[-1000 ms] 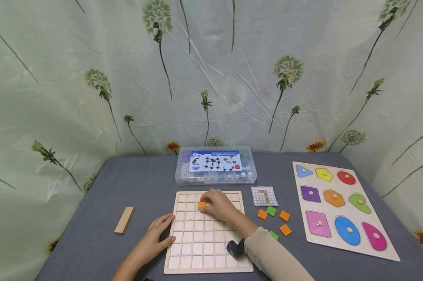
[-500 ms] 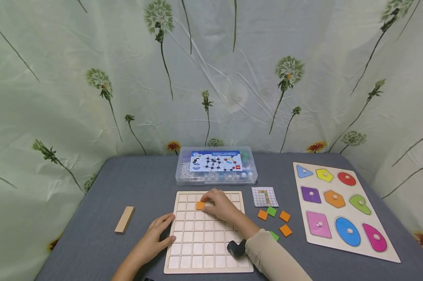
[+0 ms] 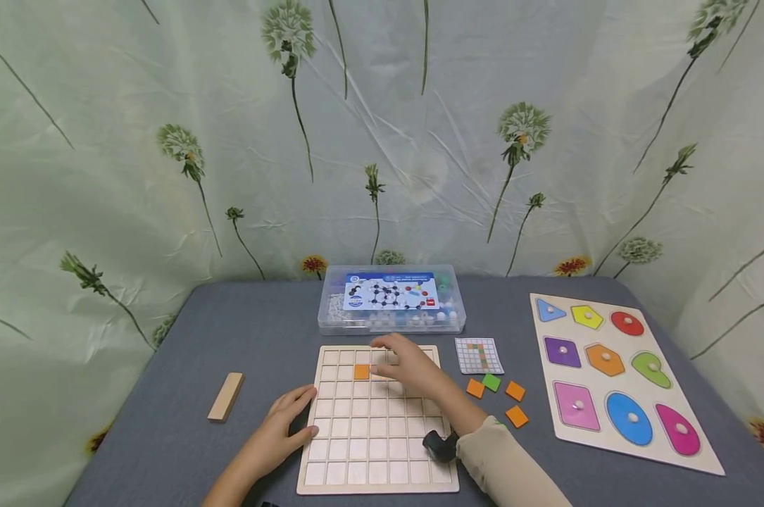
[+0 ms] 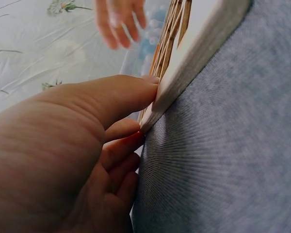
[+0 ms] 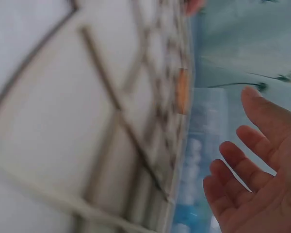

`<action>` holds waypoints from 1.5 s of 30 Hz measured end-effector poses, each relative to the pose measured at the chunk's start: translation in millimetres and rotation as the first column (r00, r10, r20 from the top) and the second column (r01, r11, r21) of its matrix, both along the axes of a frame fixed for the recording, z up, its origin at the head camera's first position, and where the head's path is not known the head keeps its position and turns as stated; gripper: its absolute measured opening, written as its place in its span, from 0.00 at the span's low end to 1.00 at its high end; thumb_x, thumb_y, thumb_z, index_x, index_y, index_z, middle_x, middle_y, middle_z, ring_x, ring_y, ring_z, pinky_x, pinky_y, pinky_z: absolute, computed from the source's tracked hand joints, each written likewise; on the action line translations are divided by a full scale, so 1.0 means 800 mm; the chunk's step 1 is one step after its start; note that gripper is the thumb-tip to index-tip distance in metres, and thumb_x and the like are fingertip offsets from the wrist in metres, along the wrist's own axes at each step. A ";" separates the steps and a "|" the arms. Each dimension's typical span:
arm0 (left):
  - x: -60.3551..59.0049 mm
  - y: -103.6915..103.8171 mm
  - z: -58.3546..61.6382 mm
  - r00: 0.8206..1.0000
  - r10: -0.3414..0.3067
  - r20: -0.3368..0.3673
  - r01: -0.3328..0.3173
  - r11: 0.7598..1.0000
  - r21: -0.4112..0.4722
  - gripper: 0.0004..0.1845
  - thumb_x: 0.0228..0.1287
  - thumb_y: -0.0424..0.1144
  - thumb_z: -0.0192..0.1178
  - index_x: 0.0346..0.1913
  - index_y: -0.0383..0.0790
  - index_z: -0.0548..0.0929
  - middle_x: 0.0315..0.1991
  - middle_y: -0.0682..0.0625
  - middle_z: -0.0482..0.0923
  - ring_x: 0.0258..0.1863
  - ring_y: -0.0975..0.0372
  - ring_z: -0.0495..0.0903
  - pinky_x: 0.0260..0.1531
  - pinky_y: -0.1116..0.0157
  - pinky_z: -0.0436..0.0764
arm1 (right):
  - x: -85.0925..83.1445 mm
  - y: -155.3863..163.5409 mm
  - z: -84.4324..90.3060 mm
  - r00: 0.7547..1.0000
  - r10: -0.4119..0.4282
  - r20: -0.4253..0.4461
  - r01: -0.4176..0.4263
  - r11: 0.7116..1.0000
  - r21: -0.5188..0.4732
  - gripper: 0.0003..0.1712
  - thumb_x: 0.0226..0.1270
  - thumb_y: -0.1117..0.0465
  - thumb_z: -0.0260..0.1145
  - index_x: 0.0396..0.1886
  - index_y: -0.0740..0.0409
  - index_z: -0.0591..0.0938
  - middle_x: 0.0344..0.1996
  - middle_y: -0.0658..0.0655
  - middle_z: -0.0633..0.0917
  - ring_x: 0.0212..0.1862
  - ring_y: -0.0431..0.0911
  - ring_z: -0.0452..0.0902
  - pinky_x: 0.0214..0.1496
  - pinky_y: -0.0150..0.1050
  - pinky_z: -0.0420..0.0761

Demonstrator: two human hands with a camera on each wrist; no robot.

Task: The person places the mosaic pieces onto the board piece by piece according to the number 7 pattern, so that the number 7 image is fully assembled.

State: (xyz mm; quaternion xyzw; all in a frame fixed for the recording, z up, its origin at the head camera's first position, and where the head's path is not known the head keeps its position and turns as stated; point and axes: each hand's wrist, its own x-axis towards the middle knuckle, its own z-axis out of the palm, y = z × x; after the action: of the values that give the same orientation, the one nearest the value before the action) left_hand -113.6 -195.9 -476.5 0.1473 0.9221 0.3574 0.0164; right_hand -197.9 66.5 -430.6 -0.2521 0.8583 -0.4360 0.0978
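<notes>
Wooden block: the plain wooden block lay at the left on the grey counter, well apart from the board.
Left hand: the left hand was at the left edge of the board; its grip was loose and spread, with the thumb and a finger touching this edge.
Orange tile: the orange tile sat on the board, in the third column from the left and the second row from the top.
Grid board: the pale grid board lay flat before the person.
Plastic box: the clear plastic box, with a label of molecule drawings, stood just behind the board.
Right hand: the right hand was above the board, just to the right of the tile; its grip was relaxed, fingers apart, and held nothing.
Pattern card: the small card with a coloured grid lay just beside the board.
Loose tiles: one green tile and three orange ones lay near this card.
Shape puzzle: the puzzle board with nine knobbed, colourful shapes lay at the far right.
</notes>
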 end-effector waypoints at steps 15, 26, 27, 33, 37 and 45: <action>0.001 0.001 0.002 1.000 0.011 -0.019 -0.011 1.000 0.001 0.33 0.52 0.38 0.65 0.62 0.33 0.67 0.60 0.42 0.64 0.60 0.46 0.57 0.53 0.45 0.59 | 0.063 0.124 0.005 0.986 -0.045 -0.161 0.048 0.999 0.015 0.26 0.55 0.58 0.66 0.54 0.60 0.74 0.48 0.54 0.76 0.47 0.52 0.72 0.46 0.48 0.72; 0.000 -0.001 0.000 1.000 0.014 -0.008 -0.014 1.000 -0.007 0.33 0.52 0.38 0.65 0.62 0.34 0.67 0.60 0.43 0.64 0.61 0.47 0.57 0.54 0.46 0.59 | 0.110 0.186 -0.030 0.984 -0.093 -0.151 0.107 0.991 0.085 0.25 0.52 0.54 0.69 0.49 0.58 0.76 0.44 0.53 0.77 0.43 0.43 0.74 0.42 0.37 0.75; 0.000 -0.001 0.000 1.000 0.013 -0.006 -0.013 1.000 -0.009 0.33 0.52 0.38 0.65 0.62 0.34 0.67 0.60 0.43 0.64 0.61 0.47 0.57 0.54 0.46 0.59 | 0.112 0.187 -0.031 0.985 -0.090 -0.149 0.105 0.990 0.095 0.25 0.51 0.55 0.69 0.49 0.58 0.76 0.44 0.53 0.77 0.41 0.41 0.73 0.41 0.36 0.75; 0.000 0.000 0.000 1.000 0.015 0.001 -0.015 1.000 -0.008 0.33 0.52 0.38 0.65 0.62 0.34 0.67 0.61 0.43 0.63 0.61 0.48 0.57 0.54 0.47 0.59 | 0.120 0.187 -0.035 0.986 -0.104 -0.130 0.125 0.978 0.165 0.26 0.48 0.62 0.71 0.49 0.60 0.75 0.44 0.52 0.75 0.38 0.40 0.73 0.39 0.34 0.75; 0.001 0.000 0.001 1.000 0.014 -0.001 -0.014 1.000 -0.007 0.33 0.53 0.37 0.64 0.62 0.33 0.67 0.61 0.42 0.64 0.61 0.48 0.57 0.54 0.47 0.59 | 0.123 0.184 -0.033 0.975 -0.181 -0.133 0.209 0.948 0.239 0.22 0.45 0.61 0.73 0.42 0.59 0.76 0.35 0.50 0.73 0.34 0.38 0.70 0.35 0.33 0.74; 0.000 0.001 0.002 1.000 0.008 -0.003 -0.008 1.000 -0.003 0.33 0.52 0.37 0.64 0.62 0.33 0.67 0.60 0.42 0.64 0.61 0.47 0.57 0.54 0.46 0.59 | 0.118 0.173 -0.027 0.970 -0.199 -0.142 0.234 0.925 0.300 0.13 0.47 0.63 0.71 0.33 0.55 0.78 0.29 0.46 0.74 0.31 0.38 0.68 0.32 0.35 0.73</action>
State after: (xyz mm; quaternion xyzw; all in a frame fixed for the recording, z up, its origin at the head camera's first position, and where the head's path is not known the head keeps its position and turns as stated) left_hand -113.3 -195.1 -475.2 0.1441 0.9232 0.3559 0.0140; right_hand -103.5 205.2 -451.9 -0.1602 0.9434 -0.2874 0.0410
